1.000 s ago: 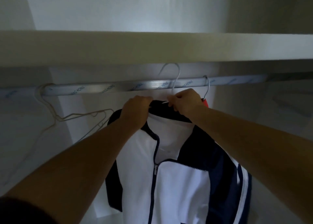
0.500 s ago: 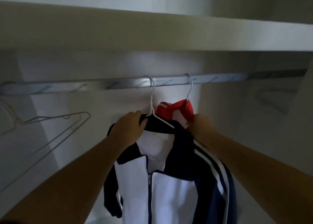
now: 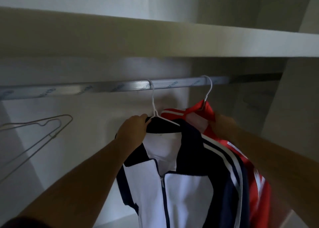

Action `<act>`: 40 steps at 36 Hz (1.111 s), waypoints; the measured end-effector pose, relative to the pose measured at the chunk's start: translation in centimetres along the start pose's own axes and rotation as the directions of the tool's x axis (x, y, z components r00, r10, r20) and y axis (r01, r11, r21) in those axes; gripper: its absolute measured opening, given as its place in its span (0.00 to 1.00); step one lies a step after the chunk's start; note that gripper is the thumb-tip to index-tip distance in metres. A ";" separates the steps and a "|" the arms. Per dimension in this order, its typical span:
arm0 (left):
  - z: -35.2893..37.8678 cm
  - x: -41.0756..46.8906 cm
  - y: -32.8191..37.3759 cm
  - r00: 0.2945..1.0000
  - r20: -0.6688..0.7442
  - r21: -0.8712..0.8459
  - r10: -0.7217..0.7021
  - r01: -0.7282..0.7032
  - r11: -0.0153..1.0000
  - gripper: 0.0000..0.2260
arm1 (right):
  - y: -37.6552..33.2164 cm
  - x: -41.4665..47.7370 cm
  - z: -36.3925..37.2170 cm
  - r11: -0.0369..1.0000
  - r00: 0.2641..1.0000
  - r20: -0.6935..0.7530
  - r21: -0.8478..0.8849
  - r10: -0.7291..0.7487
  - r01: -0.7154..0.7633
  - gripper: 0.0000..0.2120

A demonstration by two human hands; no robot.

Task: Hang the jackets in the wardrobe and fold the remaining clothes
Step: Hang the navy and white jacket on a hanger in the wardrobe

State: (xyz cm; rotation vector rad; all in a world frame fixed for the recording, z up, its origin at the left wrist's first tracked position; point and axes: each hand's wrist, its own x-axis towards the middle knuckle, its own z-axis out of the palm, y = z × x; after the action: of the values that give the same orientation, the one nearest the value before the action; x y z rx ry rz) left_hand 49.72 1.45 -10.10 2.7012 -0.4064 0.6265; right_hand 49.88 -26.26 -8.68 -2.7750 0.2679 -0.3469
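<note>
Wardrobe interior, dim: rail [image 3: 103, 88] runs under shelf [image 3: 155, 37]. Navy-white jacket [image 3: 181, 184] hangs dead centre, its hanger [image 3: 153, 98] hooked over the rail. Your left hand [image 3: 133, 131] is curled round the collar. Your right hand [image 3: 222, 124] is at 3 o'clock, fingers hidden behind the red jacket [image 3: 259, 184], so I can't tell its grip. Level the shoulders, then let go gently. Count: two jackets, two loaded hangers, seemingly two empty hangers [image 3: 43, 129] at 9 o'clock.

Home wardrobe [image 3: 96, 113], shown by rail [image 3: 103, 89], shelf [image 3: 155, 37], hangers [image 3: 43, 125].
</note>
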 end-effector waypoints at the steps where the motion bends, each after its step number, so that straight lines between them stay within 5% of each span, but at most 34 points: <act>1: 0.2 0.3 0.4 1.000 -0.001 0.003 0.002 -0.002 1.000 0.13 | -0.3 -0.4 -0.5 0.999 0.999 -0.052 0.041 -0.003 0.006 0.17; 5: 0.9 1.2 2.0 0.998 0.037 -0.056 0.043 -0.040 0.998 0.15 | -2.8 -3.7 -2.6 0.926 0.873 -0.443 0.198 -0.207 0.320 0.14; 8: 0.9 1.3 1.7 0.996 0.066 -0.131 0.052 -0.043 0.990 0.12 | -4.3 -6.2 -2.5 0.857 0.874 -0.264 0.218 -0.409 0.467 0.14; 10: 0.7 1.0 1.1 0.999 0.030 -0.190 0.031 -0.025 0.981 0.10 | -4.1 -7.0 -1.3 0.863 0.858 -0.141 0.040 -0.493 0.503 0.15; 15: 0.2 -0.4 -0.1 0.962 -0.196 -0.283 -0.192 0.132 0.950 0.10 | -2.7 -7.0 0.4 0.837 0.813 -0.197 -0.137 -0.547 0.530 0.15; 18: -0.4 -0.3 0.2 0.914 -0.207 -0.372 -0.348 0.256 0.892 0.09 | -2.9 -7.2 1.3 0.822 0.793 -0.216 -0.147 -0.570 0.550 0.15; 20: -1.3 0.5 0.4 0.881 -0.135 -0.478 -0.452 0.342 0.809 0.08 | -3.0 -7.4 1.5 0.820 0.788 -0.229 -0.177 -0.572 0.544 0.14; 22: -2.5 1.6 0.5 0.841 0.015 -0.668 -0.542 0.411 0.620 0.05 | -2.9 -7.3 1.6 0.814 0.771 -0.261 -0.181 -0.581 0.552 0.14; 24: -3.4 2.3 0.3 0.774 0.211 -0.764 -0.597 0.512 0.394 0.07 | -2.8 -7.1 1.5 0.816 0.773 -0.288 -0.062 -0.566 0.575 0.15; 26: -3.8 2.5 -0.1 0.719 0.319 -0.747 -0.618 0.592 0.303 0.07 | -2.9 -6.8 1.3 0.812 0.816 -0.275 0.163 -0.508 0.560 0.18; 28: -3.7 2.5 -0.7 0.743 0.284 -0.697 -0.607 0.594 0.402 0.07 | -3.1 -6.6 1.2 0.800 0.863 -0.228 0.326 -0.451 0.504 0.20; 32: -2.7 1.1 -1.6 0.901 -0.122 -0.351 -0.416 0.353 0.867 0.09 | -3.2 -7.5 1.7 0.813 0.859 -0.205 0.279 -0.470 0.511 0.22; 35: -1.6 -1.0 -1.6 0.925 -0.235 -0.331 -0.300 0.214 0.919 0.07 | -3.3 -8.8 2.1 0.826 0.833 -0.243 0.161 -0.498 0.540 0.23; 40: 1.9 -4.6 -2.2 0.942 -0.094 -0.339 -0.324 0.275 0.900 0.16 | -2.9 -11.2 3.1 0.789 0.690 -0.433 -0.089 -0.580 0.607 0.21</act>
State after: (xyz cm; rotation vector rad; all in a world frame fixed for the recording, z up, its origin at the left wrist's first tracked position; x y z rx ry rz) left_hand 47.26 3.59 -14.43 2.3207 -0.0406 0.6060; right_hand 40.49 -20.12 -12.78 -2.6071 -0.5690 -1.1314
